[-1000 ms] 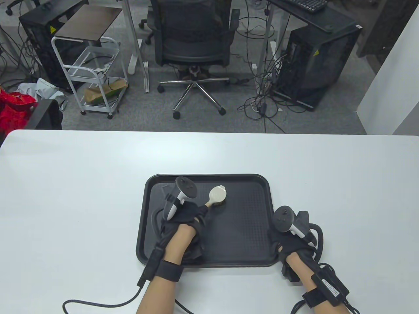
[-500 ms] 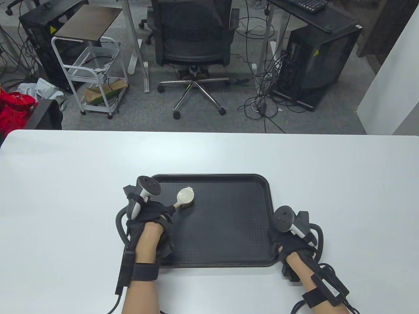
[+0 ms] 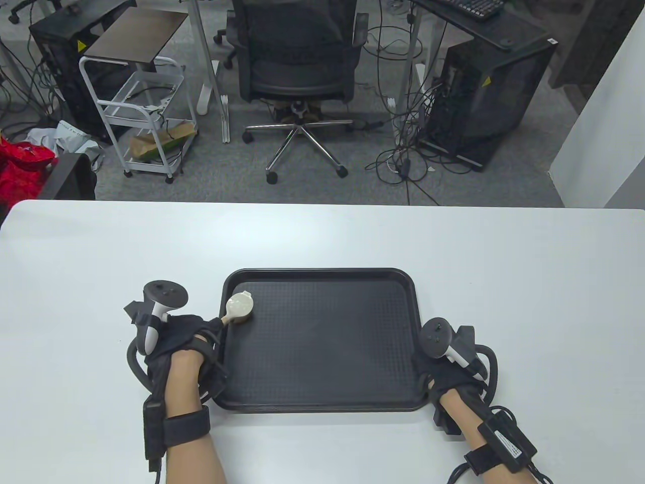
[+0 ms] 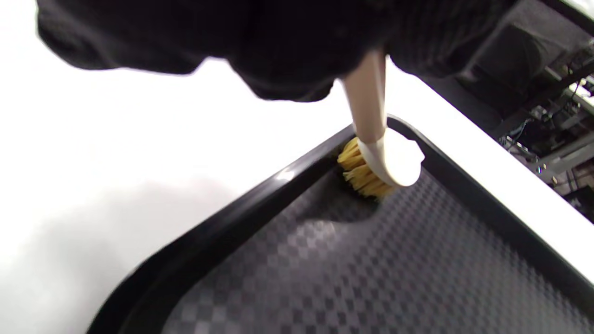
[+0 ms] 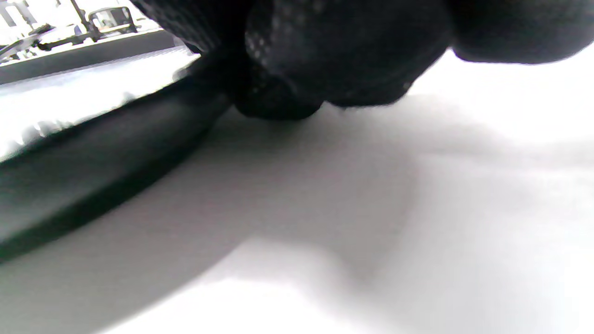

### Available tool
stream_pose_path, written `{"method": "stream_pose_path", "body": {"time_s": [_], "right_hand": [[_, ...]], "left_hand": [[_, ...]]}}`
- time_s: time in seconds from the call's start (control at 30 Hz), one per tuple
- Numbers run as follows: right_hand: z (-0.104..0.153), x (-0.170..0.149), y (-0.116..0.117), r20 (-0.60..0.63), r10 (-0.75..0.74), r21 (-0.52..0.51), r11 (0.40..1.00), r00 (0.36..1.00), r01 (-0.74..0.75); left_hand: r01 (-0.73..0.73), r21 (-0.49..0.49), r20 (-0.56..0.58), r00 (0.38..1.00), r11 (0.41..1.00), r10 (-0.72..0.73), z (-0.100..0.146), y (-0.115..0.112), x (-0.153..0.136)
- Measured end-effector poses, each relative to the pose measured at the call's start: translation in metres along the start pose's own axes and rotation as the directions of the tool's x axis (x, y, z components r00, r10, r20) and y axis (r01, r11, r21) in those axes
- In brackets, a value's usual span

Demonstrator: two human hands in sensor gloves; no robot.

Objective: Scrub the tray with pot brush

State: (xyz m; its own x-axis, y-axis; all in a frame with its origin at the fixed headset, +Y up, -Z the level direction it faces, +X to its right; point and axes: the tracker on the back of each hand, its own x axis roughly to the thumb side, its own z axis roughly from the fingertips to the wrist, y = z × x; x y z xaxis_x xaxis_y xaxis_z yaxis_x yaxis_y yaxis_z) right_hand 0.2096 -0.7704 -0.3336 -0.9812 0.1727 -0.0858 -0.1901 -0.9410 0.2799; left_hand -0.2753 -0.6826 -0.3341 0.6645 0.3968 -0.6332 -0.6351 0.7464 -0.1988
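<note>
While the black tray (image 3: 322,343) sits low and centre in the table view on the white table (image 3: 101,262), the left hand (image 3: 181,338) is just off its left edge, fingers wrapped around the handle of the pot brush (image 3: 238,308). The cream brush head is tucked right into the tray's upper-left corner. In the left wrist view you can see the yellow bristles (image 4: 359,174) pressed down on the textured tray floor, right against the rim (image 4: 260,199), with the handle running up into the glove near the top of the frame.

The right hand (image 3: 446,363) is down at the tray's lower right edge. In the right wrist view its fingers (image 5: 287,88) touch the tray rim and the table, but honestly I can't tell if they're gripping the rim or just resting on it.
</note>
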Motion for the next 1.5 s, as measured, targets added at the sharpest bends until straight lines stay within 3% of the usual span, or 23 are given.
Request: {"method": "stream_pose_path", "body": {"time_s": [0.13, 0.23, 0.37, 0.57, 0.63, 0.73, 1.0, 1.13, 1.2, 1.5], "right_hand": [[0.0, 0.0, 0.0, -0.001, -0.008, 0.0, 1.0, 1.0, 0.008], [0.0, 0.0, 0.0, -0.004, -0.005, -0.002, 1.0, 1.0, 0.005], [0.0, -0.001, 0.0, -0.004, -0.007, -0.006, 1.0, 1.0, 0.007], [0.001, -0.001, 0.0, -0.005, -0.005, -0.007, 1.0, 1.0, 0.005], [0.001, -0.001, 0.0, -0.005, -0.005, -0.007, 1.0, 1.0, 0.005], [0.001, -0.001, 0.0, -0.006, -0.009, -0.002, 1.0, 1.0, 0.009], [0.001, -0.001, 0.0, -0.007, -0.002, -0.007, 1.0, 1.0, 0.002], [0.001, -0.001, 0.0, -0.007, -0.003, -0.005, 1.0, 1.0, 0.003], [0.001, -0.001, 0.0, -0.007, -0.003, -0.007, 1.0, 1.0, 0.003], [0.001, 0.0, 0.0, -0.008, 0.001, -0.008, 1.0, 1.0, -0.001]], "left_hand": [[-0.136, -0.044, 0.155, 0.978, 0.99, 0.141, 0.005, -0.001, 0.011], [-0.175, -0.141, 0.271, 0.94, 0.974, 0.208, 0.013, -0.016, 0.037], [-0.05, -0.226, 0.412, 0.9, 0.973, 0.142, 0.025, -0.056, 0.083], [0.1, -0.225, 0.521, 0.853, 0.969, 0.033, 0.048, -0.122, 0.135], [0.122, -0.177, 0.571, 0.821, 0.977, 0.001, 0.052, -0.133, 0.142], [0.145, -0.079, 0.6, 0.797, 0.986, -0.069, 0.057, -0.146, 0.147], [0.157, -0.179, 0.59, 0.807, 0.971, -0.022, 0.057, -0.176, 0.148], [0.174, -0.113, 0.589, 0.805, 0.978, -0.075, 0.059, -0.184, 0.149], [0.193, -0.139, 0.588, 0.805, 0.971, -0.076, 0.058, -0.187, 0.149], [0.237, -0.138, 0.54, 0.832, 0.962, -0.127, 0.056, -0.174, 0.145]]}}
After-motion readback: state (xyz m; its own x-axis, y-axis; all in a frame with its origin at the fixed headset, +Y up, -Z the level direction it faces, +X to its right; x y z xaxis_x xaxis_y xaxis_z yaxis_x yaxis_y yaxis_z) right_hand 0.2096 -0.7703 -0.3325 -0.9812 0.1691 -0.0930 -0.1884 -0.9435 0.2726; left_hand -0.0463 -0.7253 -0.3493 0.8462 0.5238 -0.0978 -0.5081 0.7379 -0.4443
